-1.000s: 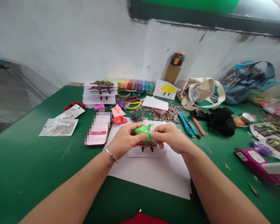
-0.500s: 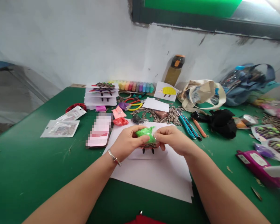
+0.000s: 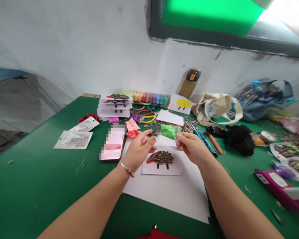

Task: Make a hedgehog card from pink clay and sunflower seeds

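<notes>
My right hand point(image 3: 191, 146) pinches the clear edge of a small packet of bright green modelling clay point(image 3: 168, 131), held above the white sheets. My left hand point(image 3: 140, 146) is off the packet, to its left. Its index finger and thumb are apart, and no object shows between them. Below both hands lies a hedgehog card point(image 3: 161, 162), its body covered in striped seeds with several green dots, a red snout and black legs. The card rests on a stack of white paper point(image 3: 169, 196).
A phone point(image 3: 113, 142), clay packets point(image 3: 132, 124) and white sachets point(image 3: 73, 139) are at the left. A card stack point(image 3: 114, 111) stands behind. Loose seeds, blue cutters point(image 3: 201, 137), a black cloth item point(image 3: 241, 139) and a magenta glue gun point(image 3: 280, 189) lie rightward. A bottle point(image 3: 189, 83) leans against the wall.
My left hand has let go of the green clay packet and moved apart from it. My right hand has kept the packet, and the hedgehog card is now uncovered. The view has tilted up slightly.
</notes>
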`<move>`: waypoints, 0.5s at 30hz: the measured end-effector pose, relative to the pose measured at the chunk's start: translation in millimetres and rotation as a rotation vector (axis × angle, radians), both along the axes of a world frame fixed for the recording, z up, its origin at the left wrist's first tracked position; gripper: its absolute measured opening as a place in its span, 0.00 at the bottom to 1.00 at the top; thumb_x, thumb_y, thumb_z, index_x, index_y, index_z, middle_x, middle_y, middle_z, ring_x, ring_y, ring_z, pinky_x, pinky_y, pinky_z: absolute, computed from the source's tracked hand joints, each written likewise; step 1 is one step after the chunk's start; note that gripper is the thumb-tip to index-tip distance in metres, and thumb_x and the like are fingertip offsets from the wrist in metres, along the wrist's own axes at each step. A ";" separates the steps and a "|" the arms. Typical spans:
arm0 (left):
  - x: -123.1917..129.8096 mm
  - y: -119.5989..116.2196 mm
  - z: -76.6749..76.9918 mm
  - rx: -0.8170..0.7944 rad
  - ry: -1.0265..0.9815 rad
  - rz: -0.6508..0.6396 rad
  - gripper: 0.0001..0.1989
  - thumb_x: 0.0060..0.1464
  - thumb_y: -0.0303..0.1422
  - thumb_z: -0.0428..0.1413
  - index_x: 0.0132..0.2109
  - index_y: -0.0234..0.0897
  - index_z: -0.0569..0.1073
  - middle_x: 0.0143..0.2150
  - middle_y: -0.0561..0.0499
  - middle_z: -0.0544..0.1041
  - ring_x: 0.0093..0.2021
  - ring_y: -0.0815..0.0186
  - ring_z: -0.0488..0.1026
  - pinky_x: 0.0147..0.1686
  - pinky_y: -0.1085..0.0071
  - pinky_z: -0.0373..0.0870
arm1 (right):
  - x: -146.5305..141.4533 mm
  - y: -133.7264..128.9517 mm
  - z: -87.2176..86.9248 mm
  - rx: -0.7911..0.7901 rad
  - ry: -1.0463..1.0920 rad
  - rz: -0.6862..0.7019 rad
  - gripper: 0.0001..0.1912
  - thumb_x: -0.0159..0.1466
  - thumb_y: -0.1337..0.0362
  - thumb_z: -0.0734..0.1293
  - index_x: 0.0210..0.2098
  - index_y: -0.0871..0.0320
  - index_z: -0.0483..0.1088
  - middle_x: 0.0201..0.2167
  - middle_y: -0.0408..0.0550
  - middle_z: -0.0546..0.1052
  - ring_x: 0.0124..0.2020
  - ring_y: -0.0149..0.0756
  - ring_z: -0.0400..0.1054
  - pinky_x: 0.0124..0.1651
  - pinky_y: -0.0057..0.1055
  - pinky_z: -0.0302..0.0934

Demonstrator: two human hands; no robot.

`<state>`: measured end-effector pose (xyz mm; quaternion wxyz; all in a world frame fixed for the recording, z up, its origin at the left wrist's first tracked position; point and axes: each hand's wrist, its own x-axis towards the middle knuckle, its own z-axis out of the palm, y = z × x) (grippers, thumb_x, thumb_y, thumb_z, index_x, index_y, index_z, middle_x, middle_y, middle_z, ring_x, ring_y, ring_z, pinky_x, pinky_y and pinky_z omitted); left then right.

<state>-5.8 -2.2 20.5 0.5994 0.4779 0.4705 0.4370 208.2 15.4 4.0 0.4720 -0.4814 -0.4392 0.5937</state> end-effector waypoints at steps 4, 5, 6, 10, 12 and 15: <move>-3.5 2.3 -2.8 0.008 0.017 0.011 0.25 0.53 0.47 0.56 0.49 0.31 0.71 0.38 0.45 0.75 0.33 0.67 0.75 0.36 0.68 0.74 | 2.2 17.7 -12.1 -0.119 -0.152 -0.107 0.17 0.53 0.54 0.71 0.32 0.63 0.70 0.23 0.45 0.74 0.15 0.22 0.58 0.16 0.21 0.49; -4.0 2.7 -3.9 0.009 0.020 0.007 0.24 0.53 0.47 0.56 0.47 0.31 0.72 0.37 0.46 0.75 0.33 0.67 0.74 0.36 0.69 0.74 | 4.5 19.8 -14.1 -0.118 -0.199 -0.149 0.18 0.53 0.55 0.70 0.36 0.62 0.70 0.23 0.45 0.74 0.14 0.22 0.59 0.16 0.21 0.50; -4.3 3.1 -5.1 0.010 0.019 0.008 0.23 0.54 0.47 0.55 0.46 0.31 0.73 0.37 0.46 0.75 0.33 0.67 0.74 0.35 0.69 0.74 | 7.4 20.6 -15.3 -0.101 -0.255 -0.195 0.19 0.53 0.56 0.70 0.39 0.62 0.69 0.23 0.45 0.75 0.14 0.23 0.60 0.17 0.21 0.51; -3.9 3.2 -7.7 -0.013 -0.001 0.028 0.20 0.54 0.47 0.55 0.41 0.31 0.74 0.35 0.46 0.75 0.32 0.67 0.74 0.34 0.70 0.74 | 16.3 13.3 -10.1 0.030 -0.379 -0.399 0.22 0.53 0.59 0.70 0.44 0.60 0.65 0.25 0.47 0.76 0.20 0.31 0.68 0.23 0.27 0.63; -2.2 2.4 -7.0 -0.048 -0.030 0.037 0.20 0.54 0.46 0.56 0.39 0.31 0.74 0.34 0.46 0.75 0.31 0.67 0.75 0.34 0.69 0.74 | 11.5 5.2 -3.8 0.089 -0.404 -0.418 0.19 0.55 0.57 0.69 0.42 0.60 0.66 0.28 0.49 0.77 0.23 0.34 0.72 0.28 0.31 0.67; 1.5 0.6 -3.9 -0.158 -0.119 0.039 0.19 0.54 0.45 0.56 0.38 0.30 0.74 0.34 0.45 0.76 0.31 0.66 0.75 0.35 0.69 0.74 | -12.7 -9.5 4.5 0.233 -0.538 -0.372 0.16 0.63 0.54 0.61 0.43 0.58 0.69 0.37 0.52 0.78 0.31 0.38 0.74 0.37 0.37 0.69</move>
